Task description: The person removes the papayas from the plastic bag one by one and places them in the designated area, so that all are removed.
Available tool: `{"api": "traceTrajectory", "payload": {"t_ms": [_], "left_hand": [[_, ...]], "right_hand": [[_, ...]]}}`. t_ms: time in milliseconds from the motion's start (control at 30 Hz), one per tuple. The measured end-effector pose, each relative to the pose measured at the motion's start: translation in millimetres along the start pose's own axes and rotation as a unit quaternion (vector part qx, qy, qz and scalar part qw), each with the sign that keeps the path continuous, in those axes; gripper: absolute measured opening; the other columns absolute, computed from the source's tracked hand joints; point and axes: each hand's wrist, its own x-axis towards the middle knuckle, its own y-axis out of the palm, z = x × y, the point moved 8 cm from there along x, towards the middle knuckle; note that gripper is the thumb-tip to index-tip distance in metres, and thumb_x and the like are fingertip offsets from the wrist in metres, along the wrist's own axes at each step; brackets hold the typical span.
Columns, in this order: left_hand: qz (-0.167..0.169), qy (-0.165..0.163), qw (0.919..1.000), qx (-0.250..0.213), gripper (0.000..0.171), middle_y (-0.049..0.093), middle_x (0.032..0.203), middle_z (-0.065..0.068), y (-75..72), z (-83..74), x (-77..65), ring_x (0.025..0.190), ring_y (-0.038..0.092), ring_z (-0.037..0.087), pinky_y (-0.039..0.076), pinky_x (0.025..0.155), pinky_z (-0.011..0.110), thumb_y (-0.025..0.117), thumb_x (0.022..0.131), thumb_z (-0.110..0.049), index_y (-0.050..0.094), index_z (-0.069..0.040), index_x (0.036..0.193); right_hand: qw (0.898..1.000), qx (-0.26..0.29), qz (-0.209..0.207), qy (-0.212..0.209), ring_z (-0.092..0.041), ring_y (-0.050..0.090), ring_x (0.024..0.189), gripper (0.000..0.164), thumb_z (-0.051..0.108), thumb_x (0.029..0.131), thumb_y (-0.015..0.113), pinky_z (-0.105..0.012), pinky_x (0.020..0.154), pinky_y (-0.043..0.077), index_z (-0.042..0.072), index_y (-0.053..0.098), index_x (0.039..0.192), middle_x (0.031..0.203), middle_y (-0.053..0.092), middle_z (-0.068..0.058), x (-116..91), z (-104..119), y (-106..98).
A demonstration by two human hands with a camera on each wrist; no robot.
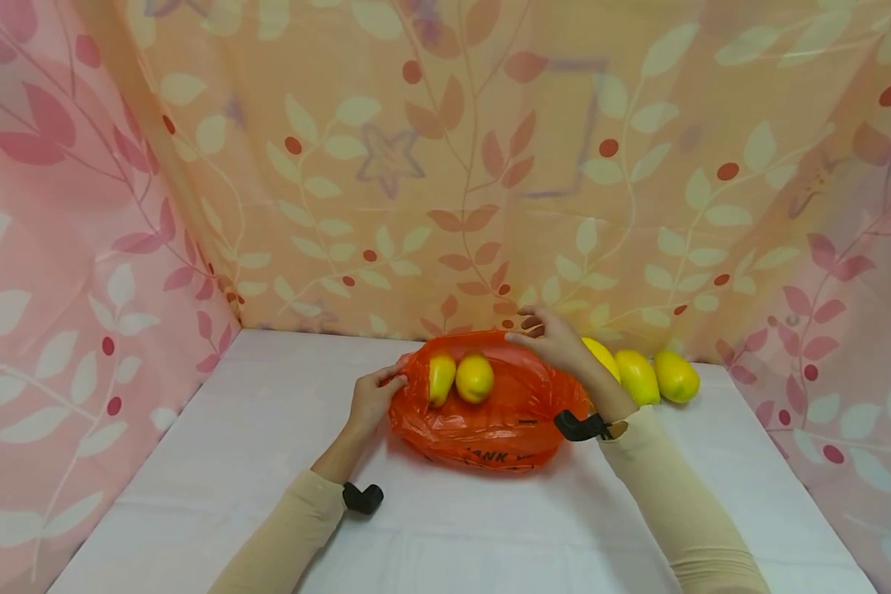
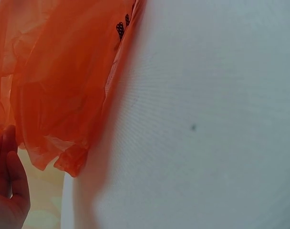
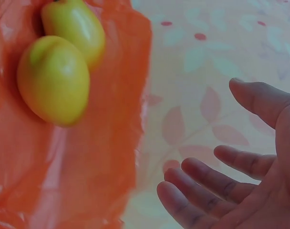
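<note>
A red-orange plastic bag (image 1: pixel 483 433) with dark lettering lies on the table, its mouth spread. Inside rest two yellow fruits that look like mangoes, the left one (image 1: pixel 441 380) beside the right one (image 1: pixel 475 379); in the right wrist view the nearer mango (image 3: pixel 53 81) overlaps the other (image 3: pixel 76 31). My left hand (image 1: pixel 374 398) pinches the bag's left rim between thumb and fingers. Above the bag's far right edge is my right hand (image 1: pixel 553 337), holding nothing. Its fingers (image 3: pixel 197 191) are spread and loosely bent, thumb apart, in the right wrist view.
To the right of the bag, three more yellow mangoes stand in a row on the white table (image 1: pixel 267 429): one (image 1: pixel 601 356) partly behind my right arm, a middle one (image 1: pixel 637 376) and an outer one (image 1: pixel 676 377). A leaf-patterned curtain (image 1: pixel 327 206) rises behind the table.
</note>
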Motion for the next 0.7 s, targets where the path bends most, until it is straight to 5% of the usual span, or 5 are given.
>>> {"api": "traceTrajectory", "payload": {"t_ms": [467,700], "left_hand": [[-0.004,0.009,0.9999,-0.005,0.033,0.065,0.127,0.019,0.2,0.2,-0.5,0.113,0.063,0.029,0.057,0.092,0.028,0.064,0.093,-0.011,0.066,-0.003,0.124],[-0.001,0.000,1.0000,-0.001,0.034,0.062,0.131,0.018,0.8,1.1,0.0,0.115,0.062,0.027,0.057,0.090,0.027,0.063,0.094,-0.013,0.065,-0.001,0.126]], "right_hand": [[0.997,-0.042,0.057,-0.007,-0.036,0.058,0.114,0.064,0.037,0.091,0.067,-0.048,0.095,0.053,0.002,0.046,0.141,0.128,0.059,-0.023,8,-5,57],[0.993,-0.077,0.088,0.012,-0.038,0.052,0.125,0.068,0.040,0.090,0.067,-0.052,0.105,0.045,0.001,0.046,0.141,0.137,0.055,-0.021,13,-13,80]]}}
